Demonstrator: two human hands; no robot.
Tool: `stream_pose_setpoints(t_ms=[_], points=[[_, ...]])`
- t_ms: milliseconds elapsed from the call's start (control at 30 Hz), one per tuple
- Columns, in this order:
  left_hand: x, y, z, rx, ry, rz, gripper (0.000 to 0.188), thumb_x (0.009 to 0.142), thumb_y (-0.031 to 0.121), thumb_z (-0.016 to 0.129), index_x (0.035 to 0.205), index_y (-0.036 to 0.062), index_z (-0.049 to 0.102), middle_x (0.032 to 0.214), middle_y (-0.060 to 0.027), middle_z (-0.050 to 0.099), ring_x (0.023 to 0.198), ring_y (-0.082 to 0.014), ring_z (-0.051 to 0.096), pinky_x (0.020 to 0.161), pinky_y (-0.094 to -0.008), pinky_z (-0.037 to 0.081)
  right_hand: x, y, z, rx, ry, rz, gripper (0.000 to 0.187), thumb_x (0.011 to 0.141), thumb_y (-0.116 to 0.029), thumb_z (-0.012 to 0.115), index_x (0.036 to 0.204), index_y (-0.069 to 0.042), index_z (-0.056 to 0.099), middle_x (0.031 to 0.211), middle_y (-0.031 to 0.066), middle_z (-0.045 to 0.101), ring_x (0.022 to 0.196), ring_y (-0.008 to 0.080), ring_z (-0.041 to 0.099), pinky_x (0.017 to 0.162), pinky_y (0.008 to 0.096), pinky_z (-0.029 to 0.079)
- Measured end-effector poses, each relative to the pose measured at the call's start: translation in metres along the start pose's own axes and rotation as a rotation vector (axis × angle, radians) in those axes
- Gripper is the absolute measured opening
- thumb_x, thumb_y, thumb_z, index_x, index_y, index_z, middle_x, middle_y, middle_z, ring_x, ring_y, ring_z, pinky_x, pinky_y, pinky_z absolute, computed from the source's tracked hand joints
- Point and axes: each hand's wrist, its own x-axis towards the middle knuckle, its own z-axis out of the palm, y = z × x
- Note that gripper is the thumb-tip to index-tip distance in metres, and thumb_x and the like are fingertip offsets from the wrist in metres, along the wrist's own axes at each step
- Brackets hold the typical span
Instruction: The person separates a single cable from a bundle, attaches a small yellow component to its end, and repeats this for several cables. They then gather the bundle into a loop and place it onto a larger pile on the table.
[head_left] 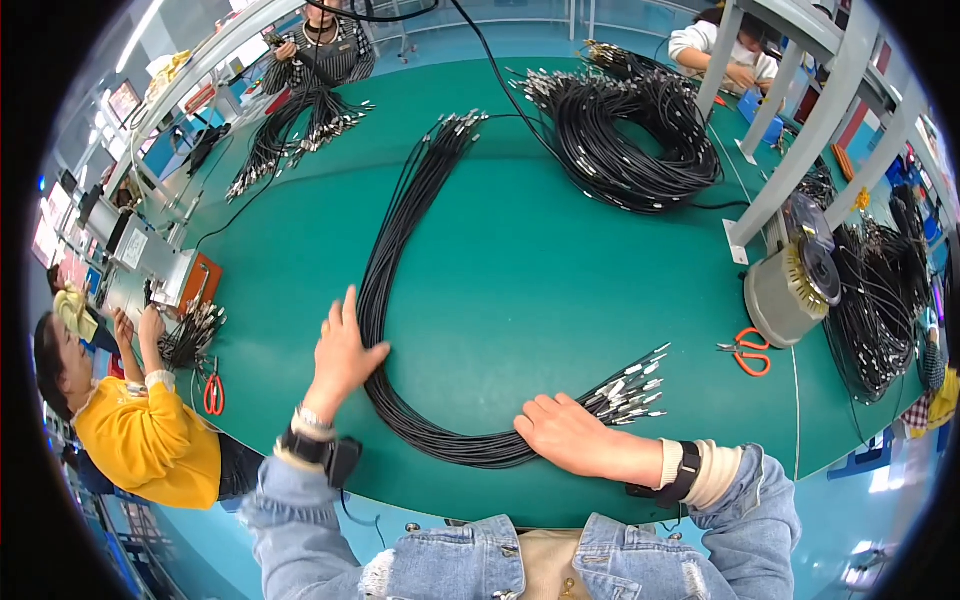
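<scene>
A long bundle of thin black cables (385,262) lies in a curve on the green tabletop, its silvery connector ends at the far middle and at the near right. My right hand (562,432) is closed round the bundle just short of the right-hand connectors (630,390). On the curve's left side my left hand (345,350) is open, fingers stretched away from me and thumb against or just over the cables. Whether its palm touches the table cannot be made out.
A large coil of black cables (640,150) lies at the far right. Orange-handled scissors (750,352) rest near a round grey machine (795,290) beside metal posts. At left, a person in a yellow top (150,440) works by red-handled scissors (213,392). More cables (300,125) lie far left.
</scene>
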Motion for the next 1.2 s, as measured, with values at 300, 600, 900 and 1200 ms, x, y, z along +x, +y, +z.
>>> stream_pose_setpoints(t_ms=[300, 600, 900, 1200], points=[[0.171, 0.0, 0.029, 0.079, 0.034, 0.109, 0.087, 0.072, 0.022, 0.067, 0.142, 0.0029, 0.02, 0.121, -0.027, 0.045, 0.109, -0.044, 0.047, 0.092, -0.0458, 0.045, 0.0, -0.003, -0.011, 0.054, -0.004, -0.016, 0.007, 0.077, -0.011, 0.051, 0.08, -0.006, 0.047, 0.078, 0.0076, 0.048, 0.077, 0.0222, 0.051, 0.065, 0.0347, 0.039], [0.129, -0.114, 0.028, 0.16, 0.104, 0.193, 0.075, 0.071, -0.001, 0.053, 0.14, 0.0016, 0.024, 0.112, -0.027, 0.045, 0.104, -0.0442, 0.046, 0.093, -0.0468, 0.042, 0.014, 0.048, -0.024, -0.094, -0.01, -0.01, 0.009, 0.074, -0.009, 0.054, 0.082, -0.007, 0.05, 0.077, 0.0062, 0.054, 0.078, 0.0223, 0.054, 0.068, 0.034, 0.04], [-0.005, -0.197, -0.022, 0.121, 0.07, 0.195, 0.069, 0.071, -0.002, 0.052, 0.137, -0.0027, 0.028, 0.106, -0.0253, 0.045, 0.101, -0.0425, 0.047, 0.089, -0.0462, 0.042, 0.162, 0.104, 0.005, -0.089, 0.139, -0.314, 0.017, 0.068, -0.006, 0.06, 0.082, -0.009, 0.052, 0.08, 0.0053, 0.053, 0.083, 0.0231, 0.054, 0.076, 0.0352, 0.04], [-0.032, -0.21, -0.035, 0.162, 0.169, 0.096, 0.067, 0.076, 0.013, 0.062, 0.137, 0.0048, 0.034, 0.124, -0.0252, 0.042, 0.113, -0.0424, 0.043, 0.096, -0.0477, 0.038, 0.346, 0.104, 0.014, -0.329, 0.511, -0.142, 0.003, 0.07, -0.009, 0.06, 0.071, -0.011, 0.062, 0.085, 0.0052, 0.057, 0.094, 0.0221, 0.054, 0.086, 0.0372, 0.04]])
